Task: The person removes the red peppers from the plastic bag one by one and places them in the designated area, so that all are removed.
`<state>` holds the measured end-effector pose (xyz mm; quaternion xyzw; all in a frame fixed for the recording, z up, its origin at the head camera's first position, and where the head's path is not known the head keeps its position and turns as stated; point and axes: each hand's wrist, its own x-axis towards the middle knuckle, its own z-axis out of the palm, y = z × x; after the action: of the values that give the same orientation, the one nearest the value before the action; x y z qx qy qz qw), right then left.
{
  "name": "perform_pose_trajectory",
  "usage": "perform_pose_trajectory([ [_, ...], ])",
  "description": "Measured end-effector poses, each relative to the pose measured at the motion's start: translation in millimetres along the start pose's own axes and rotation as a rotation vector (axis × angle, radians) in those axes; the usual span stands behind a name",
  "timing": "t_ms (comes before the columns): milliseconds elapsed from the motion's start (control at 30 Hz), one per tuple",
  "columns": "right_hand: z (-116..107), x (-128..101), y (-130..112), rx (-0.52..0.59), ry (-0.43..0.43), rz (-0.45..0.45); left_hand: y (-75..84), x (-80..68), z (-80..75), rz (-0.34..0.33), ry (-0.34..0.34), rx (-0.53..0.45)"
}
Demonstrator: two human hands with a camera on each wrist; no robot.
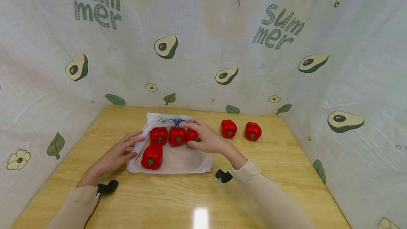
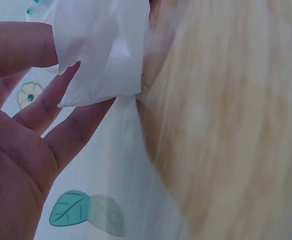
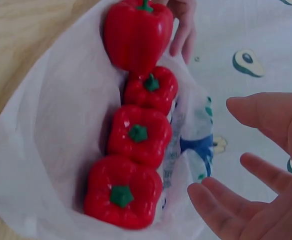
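Observation:
A white plastic bag (image 1: pixel 182 160) with blue and green print lies spread on the table, its sides standing up around several red bell peppers (image 3: pixel 138 132) with green stems. Three of them form a row along the far side; a larger one (image 1: pixel 152 156) sits nearer at the left. My left hand (image 1: pixel 119 154) rests at the bag's left edge, and in the left wrist view its spread fingers lie against the plastic. Over the bag's far right corner is my right hand (image 1: pixel 206 137), fingers apart and relaxed, overlapping the rightmost pepper in the head view. In the right wrist view that hand holds nothing.
Two more red bell peppers (image 1: pixel 228 128) stand on the wooden table (image 1: pixel 159 200) to the right of the bag. A pale cloth (image 1: pixel 190 17) printed with avocados and leaves hangs behind and beside the table. Black wrist cameras (image 1: pixel 108 186) sit at both cuffs.

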<state>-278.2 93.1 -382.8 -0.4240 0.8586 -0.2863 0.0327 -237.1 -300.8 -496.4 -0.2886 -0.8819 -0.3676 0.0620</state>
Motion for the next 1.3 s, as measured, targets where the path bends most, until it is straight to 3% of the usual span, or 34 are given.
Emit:
perform_pose_trajectory([
  [233,15.7,10.3,-6.3,0.008,-0.015,-0.003,-1.0,-0.4,-2.2,0.024,0.011,-0.008],
  [400,26.3,14.8,-12.7,0.002,-0.025,-0.010,-0.2,-0.8,-1.7,0.003,0.005,-0.017],
  [900,60.4,35.9,-30.7,0.032,-0.117,-0.053,0.2,-0.9,-2.8,0.023,0.015,0.000],
  [1300,78.4,55.7,-36.6,0.023,-0.226,-0.007,2.1,-1.3,-5.2,0.011,0.010,-0.005],
])
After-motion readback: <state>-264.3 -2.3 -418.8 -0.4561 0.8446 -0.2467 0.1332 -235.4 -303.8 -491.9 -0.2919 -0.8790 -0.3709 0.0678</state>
